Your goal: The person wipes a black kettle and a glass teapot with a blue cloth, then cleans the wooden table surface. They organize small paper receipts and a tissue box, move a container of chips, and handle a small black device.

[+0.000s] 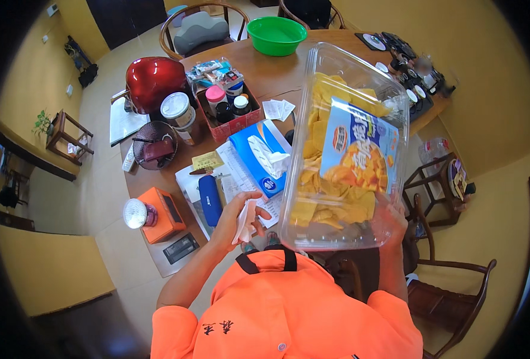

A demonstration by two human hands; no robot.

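Note:
My right hand (392,222) grips the lower right side of a large clear plastic tub (337,238), raised and tilted over the near table edge. Yellow chips (313,200) fill much of the tub, and a blue and orange label (361,143) covers part of its front. A folded, pale pink tissue (245,222) is held in my left hand (234,220), between the thumb and the curled fingers. Just beyond that hand lie a blue tissue box (248,143), with white tissue sticking out, and a dark blue case (210,200).
The wooden table (277,84) carries a green basin (277,36), a red rounded object (155,84), a red box of jars (235,125), a wire basket (155,143), a white-lidded tub (178,109) and an orange box (163,215). A wooden chair (456,299) stands right.

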